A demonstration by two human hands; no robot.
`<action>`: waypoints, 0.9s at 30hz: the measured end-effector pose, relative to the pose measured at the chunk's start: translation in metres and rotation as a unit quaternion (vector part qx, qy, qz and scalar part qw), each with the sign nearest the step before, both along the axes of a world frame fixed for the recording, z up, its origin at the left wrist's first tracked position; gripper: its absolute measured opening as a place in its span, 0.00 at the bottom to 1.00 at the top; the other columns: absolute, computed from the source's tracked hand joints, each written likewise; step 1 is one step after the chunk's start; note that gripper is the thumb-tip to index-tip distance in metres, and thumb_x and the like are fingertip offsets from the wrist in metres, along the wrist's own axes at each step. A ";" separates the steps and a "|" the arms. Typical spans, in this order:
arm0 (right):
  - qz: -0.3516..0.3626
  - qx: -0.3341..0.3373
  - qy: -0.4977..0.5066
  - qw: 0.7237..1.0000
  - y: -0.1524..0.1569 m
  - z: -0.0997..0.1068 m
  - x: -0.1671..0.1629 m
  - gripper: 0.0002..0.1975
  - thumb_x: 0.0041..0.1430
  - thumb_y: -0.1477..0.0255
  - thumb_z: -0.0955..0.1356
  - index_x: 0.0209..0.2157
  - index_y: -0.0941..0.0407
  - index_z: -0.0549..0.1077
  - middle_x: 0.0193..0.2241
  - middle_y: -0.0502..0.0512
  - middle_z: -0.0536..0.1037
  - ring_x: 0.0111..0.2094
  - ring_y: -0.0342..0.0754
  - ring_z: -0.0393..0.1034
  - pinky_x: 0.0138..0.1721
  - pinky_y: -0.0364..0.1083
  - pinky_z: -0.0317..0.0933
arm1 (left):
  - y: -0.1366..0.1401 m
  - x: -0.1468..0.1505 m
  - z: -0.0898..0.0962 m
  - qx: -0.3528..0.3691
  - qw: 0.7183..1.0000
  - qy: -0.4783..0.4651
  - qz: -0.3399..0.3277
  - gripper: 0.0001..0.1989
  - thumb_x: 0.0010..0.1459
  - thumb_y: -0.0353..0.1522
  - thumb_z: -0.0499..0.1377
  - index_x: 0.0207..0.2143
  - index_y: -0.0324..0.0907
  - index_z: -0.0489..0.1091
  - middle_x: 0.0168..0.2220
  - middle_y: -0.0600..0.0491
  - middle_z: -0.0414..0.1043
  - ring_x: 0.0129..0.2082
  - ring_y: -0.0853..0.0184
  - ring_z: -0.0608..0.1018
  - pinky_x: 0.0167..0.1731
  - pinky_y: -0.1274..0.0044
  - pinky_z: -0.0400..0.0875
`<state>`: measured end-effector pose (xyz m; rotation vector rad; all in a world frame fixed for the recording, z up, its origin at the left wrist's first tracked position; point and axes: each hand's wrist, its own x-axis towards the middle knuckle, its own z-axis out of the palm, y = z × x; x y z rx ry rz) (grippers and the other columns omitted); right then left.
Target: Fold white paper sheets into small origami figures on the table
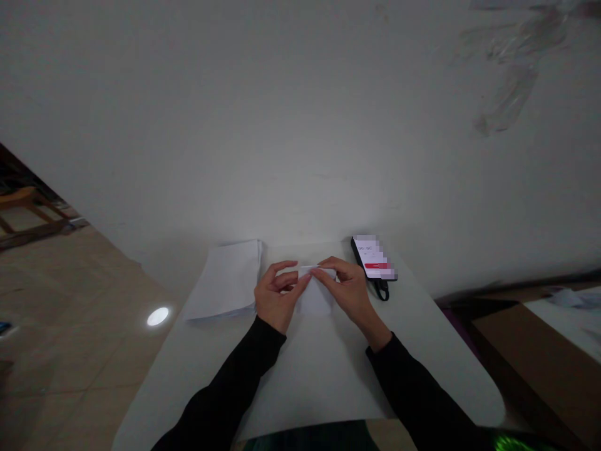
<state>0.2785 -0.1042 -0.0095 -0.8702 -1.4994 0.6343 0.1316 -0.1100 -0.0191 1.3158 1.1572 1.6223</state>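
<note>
A small piece of white paper [315, 300] is between my two hands, just above the white table. My left hand [279, 293] pinches its upper edge with thumb and fingers. From the other side my right hand [346, 287] grips the same edge, with its thumb close to the left thumb. The top of the paper looks folded over, though the fingers cover part of the fold. To the left of my left hand lies a stack of white paper sheets [226, 279].
A phone [373, 258] with a lit screen and a black strap [382, 290] lies at the table's back right. The white table [319, 382] meets a wall [291, 125]. A cardboard box [535, 357] stands right of the table; a wooden stool [28, 200] is far left.
</note>
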 end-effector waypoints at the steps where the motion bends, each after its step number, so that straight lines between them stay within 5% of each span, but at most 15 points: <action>1: 0.002 0.007 -0.007 1.000 -0.001 0.001 0.000 0.06 0.55 0.67 0.71 0.29 0.54 0.78 0.28 0.53 0.78 0.30 0.46 0.72 0.32 0.45 0.64 | -0.001 0.000 0.001 0.001 1.000 0.003 0.001 0.21 0.44 0.35 0.70 0.42 0.41 0.74 0.29 0.52 0.80 0.26 0.69 0.80 0.23 0.82 0.70; 6: -0.003 0.035 -0.028 0.999 -0.002 0.004 0.002 0.06 0.56 0.67 0.70 0.29 0.54 0.78 0.29 0.54 0.79 0.30 0.47 0.73 0.32 0.46 0.66 | -0.004 0.003 0.006 -0.023 0.999 -0.001 0.021 0.16 0.45 0.39 0.68 0.36 0.40 0.77 0.28 0.50 0.80 0.19 0.70 0.76 0.13 0.82 0.65; 12: -0.001 0.055 -0.022 0.998 -0.002 0.006 0.002 0.05 0.56 0.69 0.70 0.28 0.54 0.77 0.29 0.54 0.79 0.30 0.47 0.73 0.34 0.47 0.67 | -0.002 0.004 0.006 -0.028 0.999 -0.036 0.009 0.16 0.43 0.38 0.69 0.34 0.39 0.78 0.27 0.50 0.80 0.24 0.67 0.80 0.23 0.78 0.76; 27: 0.069 0.010 0.032 0.997 -0.001 0.006 0.001 0.05 0.55 0.68 0.70 0.28 0.53 0.77 0.30 0.54 0.79 0.32 0.47 0.73 0.33 0.46 0.67 | -0.002 0.002 0.016 -0.062 0.995 -0.064 0.037 0.14 0.37 0.34 0.72 0.28 0.38 0.78 0.22 0.52 0.78 0.18 0.71 0.75 0.21 0.80 0.73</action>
